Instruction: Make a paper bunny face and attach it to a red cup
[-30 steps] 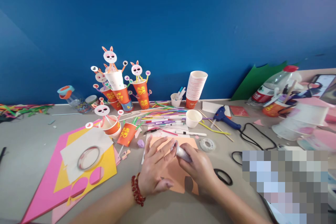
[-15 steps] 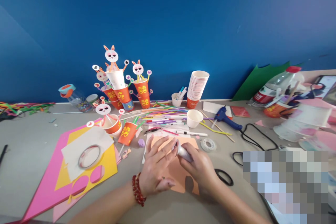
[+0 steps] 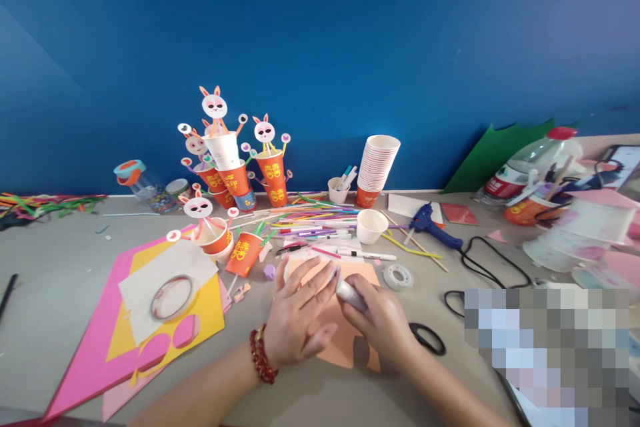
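Observation:
My right hand (image 3: 383, 320) is closed round a white glue stick (image 3: 351, 295), its tip pointing up and left. The tip meets or nearly meets the index finger of my left hand (image 3: 300, 317); I cannot tell if a small piece lies on that fingertip. My left hand is spread, back upward, with nothing gripped, and wears a red bead bracelet (image 3: 263, 355). Beneath both hands lies a sheet of orange paper (image 3: 340, 340) with cut-outs along its near edge. Black scissor handles (image 3: 427, 339) show to the right of my right wrist, partly hidden.
Rabbit figures on paper cups (image 3: 273, 170) stand at back left. Coloured sheets (image 3: 85, 353) and a tape roll (image 3: 171, 298) lie left. Behind the hands are pipe cleaners and pens (image 3: 320, 227), a cup stack (image 3: 379, 163) and a blue glue gun (image 3: 433, 227). A plastic bottle (image 3: 535, 163) stands right.
The glue stick's tip has shifted slightly at the left index finger, and my left hand has tilted a little. My right hand keeps its hold; the view has shifted marginally.

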Available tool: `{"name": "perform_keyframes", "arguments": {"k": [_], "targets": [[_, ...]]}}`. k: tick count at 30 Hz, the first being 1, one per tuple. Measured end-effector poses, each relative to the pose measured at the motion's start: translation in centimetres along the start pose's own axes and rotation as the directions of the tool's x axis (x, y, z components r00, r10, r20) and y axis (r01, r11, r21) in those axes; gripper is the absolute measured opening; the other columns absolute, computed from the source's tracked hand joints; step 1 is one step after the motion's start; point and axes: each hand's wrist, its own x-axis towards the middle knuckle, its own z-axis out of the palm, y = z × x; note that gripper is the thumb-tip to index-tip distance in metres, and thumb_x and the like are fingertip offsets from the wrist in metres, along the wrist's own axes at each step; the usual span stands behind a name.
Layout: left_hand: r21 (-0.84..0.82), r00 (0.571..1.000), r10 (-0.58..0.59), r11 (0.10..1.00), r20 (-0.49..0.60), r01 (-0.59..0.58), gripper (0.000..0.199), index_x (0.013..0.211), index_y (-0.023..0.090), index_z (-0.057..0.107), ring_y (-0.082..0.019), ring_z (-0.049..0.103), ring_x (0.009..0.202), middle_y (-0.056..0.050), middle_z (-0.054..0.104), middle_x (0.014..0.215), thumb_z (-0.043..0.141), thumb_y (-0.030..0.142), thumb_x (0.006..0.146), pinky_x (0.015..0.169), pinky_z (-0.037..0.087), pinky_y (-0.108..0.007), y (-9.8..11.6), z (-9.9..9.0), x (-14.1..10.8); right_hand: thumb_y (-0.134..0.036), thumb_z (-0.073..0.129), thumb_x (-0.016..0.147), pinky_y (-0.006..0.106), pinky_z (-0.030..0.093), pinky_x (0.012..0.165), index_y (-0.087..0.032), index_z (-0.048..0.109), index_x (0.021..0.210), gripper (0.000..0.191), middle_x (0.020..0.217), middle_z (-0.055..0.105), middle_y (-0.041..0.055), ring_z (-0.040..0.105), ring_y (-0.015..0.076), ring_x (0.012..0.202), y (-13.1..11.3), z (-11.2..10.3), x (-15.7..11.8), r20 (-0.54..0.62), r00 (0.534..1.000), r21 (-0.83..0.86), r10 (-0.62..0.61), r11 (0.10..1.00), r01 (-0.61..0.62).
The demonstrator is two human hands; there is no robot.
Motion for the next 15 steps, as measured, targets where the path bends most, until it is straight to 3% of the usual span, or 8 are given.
{"name": "perform_keyframes", "arguments": {"k": [4,15], "targets": [[0.046,1.000,0.000,0.999,0.007,0.000,0.052,0.141,0.018,0.049,-0.029,0.046,0.133,-0.007,0.059,0.137,0.042,0.019,0.089,0.119,0.004,-0.056,0.25,-0.35,0.43,-0.026,0.050,0.081,0.023,0.035,0.054,-0.021,0.052,0.089,0.010,0.065,0.061,0.0003,0.056,0.0182,0.056,0.07,0.17,-0.06,0.020,1.000,-0.009,0.006,1.000,-0.006],[0.037,0.998,0.028,0.999,-0.057,-0.026,0.036,0.124,0.020,0.061,-0.026,0.054,0.126,-0.004,0.071,0.120,0.051,0.010,0.090,0.119,-0.006,-0.058,-0.35,0.03,0.37,-0.021,0.050,0.077,0.022,0.034,0.052,-0.022,0.053,0.085,0.008,0.061,0.058,-0.0024,0.052,0.0152,0.052,-0.57,0.21,-0.15,0.022,1.000,0.080,0.005,0.997,-0.007]]}}
